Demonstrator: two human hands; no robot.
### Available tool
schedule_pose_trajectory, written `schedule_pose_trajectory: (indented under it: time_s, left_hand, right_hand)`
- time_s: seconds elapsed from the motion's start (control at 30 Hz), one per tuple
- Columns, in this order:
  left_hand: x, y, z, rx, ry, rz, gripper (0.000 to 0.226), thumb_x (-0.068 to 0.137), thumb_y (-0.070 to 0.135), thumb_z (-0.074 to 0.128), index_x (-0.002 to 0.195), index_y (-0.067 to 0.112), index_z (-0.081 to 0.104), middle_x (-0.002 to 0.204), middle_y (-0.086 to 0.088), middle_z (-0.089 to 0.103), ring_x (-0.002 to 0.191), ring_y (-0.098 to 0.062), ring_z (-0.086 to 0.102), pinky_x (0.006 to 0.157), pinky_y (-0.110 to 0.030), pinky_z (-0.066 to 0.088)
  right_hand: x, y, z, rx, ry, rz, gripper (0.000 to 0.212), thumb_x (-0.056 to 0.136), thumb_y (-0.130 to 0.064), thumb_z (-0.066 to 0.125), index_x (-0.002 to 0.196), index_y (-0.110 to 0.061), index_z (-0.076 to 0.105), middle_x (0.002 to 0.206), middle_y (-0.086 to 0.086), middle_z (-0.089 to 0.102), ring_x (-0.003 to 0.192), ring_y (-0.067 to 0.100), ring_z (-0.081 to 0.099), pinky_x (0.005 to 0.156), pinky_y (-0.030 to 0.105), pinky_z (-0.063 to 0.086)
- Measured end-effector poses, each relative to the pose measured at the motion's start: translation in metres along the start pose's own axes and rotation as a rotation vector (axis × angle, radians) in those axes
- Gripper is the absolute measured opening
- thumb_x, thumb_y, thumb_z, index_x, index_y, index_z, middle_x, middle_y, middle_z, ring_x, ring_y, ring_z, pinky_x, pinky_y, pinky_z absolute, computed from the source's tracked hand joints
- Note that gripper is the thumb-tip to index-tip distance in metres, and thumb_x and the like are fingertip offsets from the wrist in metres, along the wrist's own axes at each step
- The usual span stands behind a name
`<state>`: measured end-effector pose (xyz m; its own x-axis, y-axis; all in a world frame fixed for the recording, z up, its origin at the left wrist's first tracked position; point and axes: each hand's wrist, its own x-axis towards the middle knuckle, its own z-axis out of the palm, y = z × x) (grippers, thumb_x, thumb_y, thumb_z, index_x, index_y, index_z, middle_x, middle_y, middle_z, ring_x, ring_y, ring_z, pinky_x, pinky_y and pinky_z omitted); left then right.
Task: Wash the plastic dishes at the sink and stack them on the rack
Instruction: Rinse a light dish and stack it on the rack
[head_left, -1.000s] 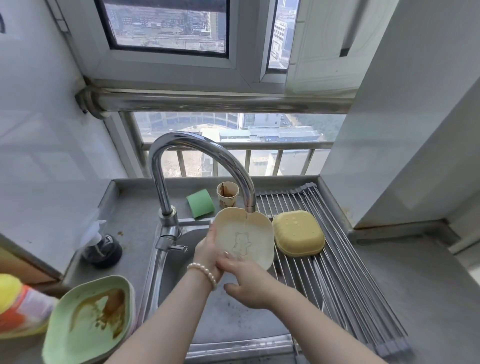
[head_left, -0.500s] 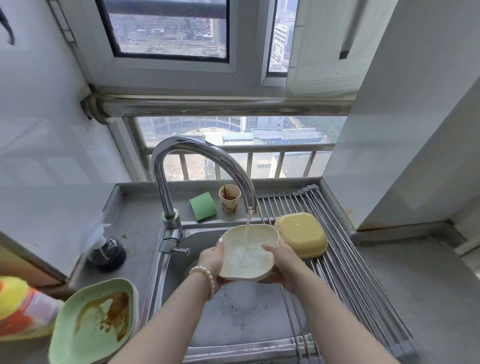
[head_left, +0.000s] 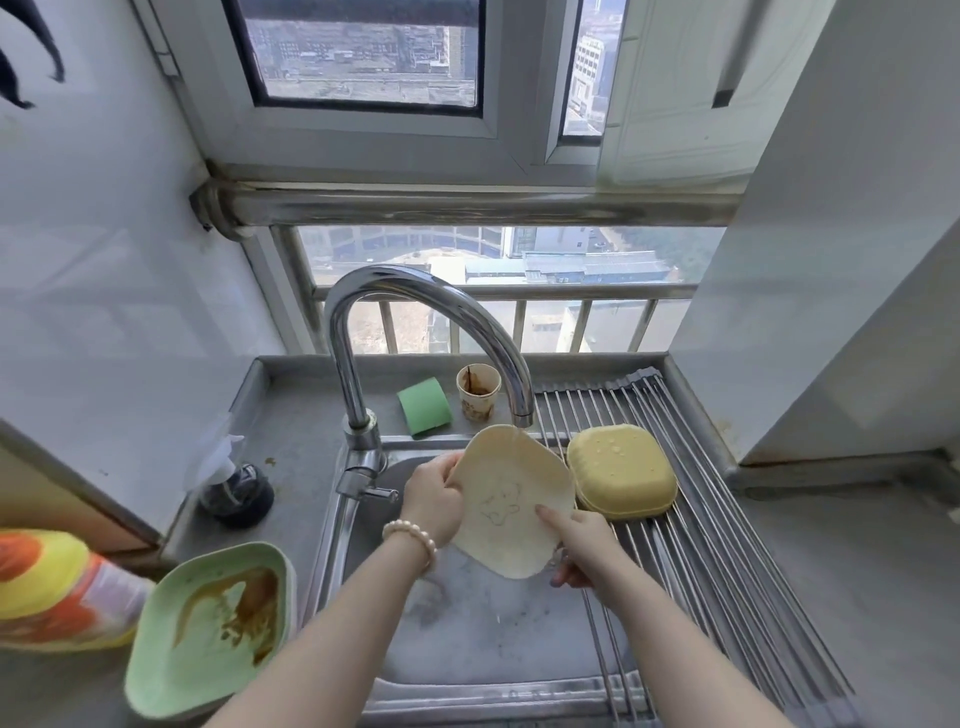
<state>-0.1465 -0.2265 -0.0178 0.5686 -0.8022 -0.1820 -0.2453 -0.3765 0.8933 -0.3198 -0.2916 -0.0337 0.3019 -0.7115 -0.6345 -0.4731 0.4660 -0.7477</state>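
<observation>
Left fingers: your left hand grips the left rim of the cream dish, fingers curled round the edge, thumb on the face you see.
Right fingers: your right hand pinches the lower right rim, one finger laid straight across the dish's face, the others curled behind it.
Dish in your fingers: you hold it tilted, top edge up under the tap spout, over the sink; a thin stream lands on that top edge, so I judge the tilt lets rinse water sheet down and drip into the basin. A faint bear outline shows on the face; no food marks are visible.
Just right of your fingers: a yellow dish lies upside down on the rack, beaded with water, touching or nearly touching the cream dish's rim. Inverted, it probably drains; the cream one likely belongs on or beside it.
Beyond your fingers, behind the tap: a green sponge and a stained paper cup stand on the bench.
Left of your fingers, well apart: a green dish smeared with brown sauce waits on the bench, probably next to wash.
Further left: a dark soap dispenser and, at the frame's edge, an orange and yellow bottle.
Stage: rinsing looks nearly done; stacking not yet begun.
</observation>
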Motion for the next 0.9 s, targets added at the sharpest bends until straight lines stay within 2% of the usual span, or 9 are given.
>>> schedule_pose_trajectory:
  time_s: [0.1,0.17,0.3,0.4,0.47,0.6,0.77,0.83,0.9]
  left_hand:
    - [0.004,-0.010,-0.012,0.024,-0.076,-0.059,0.028,0.081,0.007,0.049,0.091,0.019,0.072,0.078,-0.001,0.067,0.072,-0.018,0.055,0.066,-0.030,0.045]
    - [0.003,-0.014,-0.017,0.061,-0.118,-0.111,0.015,0.082,0.019,0.050,0.076,0.016,0.063,0.071,-0.005,0.059,0.067,-0.019,0.049,0.063,-0.035,0.044]
    - [0.004,-0.022,-0.029,0.122,-0.215,-0.337,0.042,0.098,0.031,0.048,0.062,0.009,0.051,0.062,-0.005,0.052,0.055,-0.018,0.050,0.051,-0.026,0.038]
    - [0.004,-0.033,-0.044,0.163,-0.188,-0.452,0.050,0.099,0.038,0.044,0.061,0.007,0.057,0.066,-0.005,0.058,0.061,-0.019,0.051,0.061,-0.028,0.040]
    - [0.007,-0.036,-0.052,0.140,-0.160,-0.481,0.052,0.098,0.044,0.044,0.063,0.008,0.058,0.070,-0.006,0.056,0.065,-0.020,0.048,0.064,-0.028,0.035]
    - [0.011,-0.027,-0.058,-0.179,-0.117,-0.559,0.039,0.095,0.046,0.045,0.082,0.010,0.054,0.074,-0.001,0.048,0.064,-0.015,0.042,0.059,-0.027,0.030]
    - [0.022,-0.002,-0.046,-0.277,-0.066,-0.458,0.026,0.097,0.029,0.048,0.082,0.007,0.049,0.073,-0.006,0.045,0.056,-0.012,0.036,0.042,-0.017,0.029]
    - [0.030,0.007,-0.047,-0.251,-0.067,-0.471,0.027,0.095,0.033,0.050,0.087,0.007,0.052,0.089,-0.011,0.052,0.063,-0.015,0.043,0.049,-0.020,0.034]
    - [0.033,0.008,-0.049,-0.206,-0.084,-0.520,0.033,0.090,0.043,0.052,0.090,0.009,0.052,0.093,-0.013,0.056,0.066,-0.016,0.046,0.056,-0.027,0.031]
  right_hand:
    - [0.007,-0.003,0.004,0.178,-0.035,0.097,0.025,0.094,-0.031,0.059,0.102,-0.008,0.061,0.083,0.017,0.060,0.038,0.021,0.052,0.037,0.022,0.041]
    - [0.008,-0.002,0.005,0.124,-0.059,0.101,0.014,0.095,-0.019,0.057,0.095,-0.006,0.062,0.070,0.012,0.055,0.038,0.016,0.043,0.035,0.019,0.032]
    - [0.013,-0.003,0.005,0.028,0.020,0.013,0.019,0.093,-0.005,0.049,0.076,-0.009,0.056,0.051,0.004,0.037,0.034,0.012,0.031,0.035,0.014,0.019]
    - [0.014,-0.005,0.005,-0.014,0.103,-0.105,0.017,0.096,-0.010,0.049,0.082,-0.008,0.059,0.065,0.013,0.054,0.039,0.023,0.054,0.035,0.022,0.042]
    - [0.010,-0.004,0.005,-0.002,0.130,-0.184,0.014,0.098,-0.013,0.050,0.091,-0.010,0.062,0.080,0.014,0.061,0.055,0.034,0.065,0.047,0.036,0.056]
    - [0.005,0.007,0.005,0.124,0.092,-0.268,0.024,0.094,0.000,0.053,0.096,-0.015,0.071,0.074,0.007,0.068,0.062,0.021,0.062,0.057,0.032,0.050]
    - [0.000,0.012,-0.004,0.235,-0.021,-0.281,0.039,0.072,0.018,0.066,0.097,-0.011,0.074,0.097,0.010,0.073,0.083,0.018,0.066,0.068,0.030,0.056]
    - [-0.003,0.008,-0.013,0.311,-0.076,-0.223,0.044,0.063,0.010,0.065,0.103,-0.009,0.072,0.083,0.006,0.071,0.073,0.017,0.064,0.061,0.027,0.054]
    - [-0.005,-0.001,-0.025,0.438,-0.126,-0.165,0.033,0.075,0.000,0.054,0.100,-0.007,0.073,0.072,0.008,0.059,0.060,0.016,0.054,0.050,0.021,0.046]
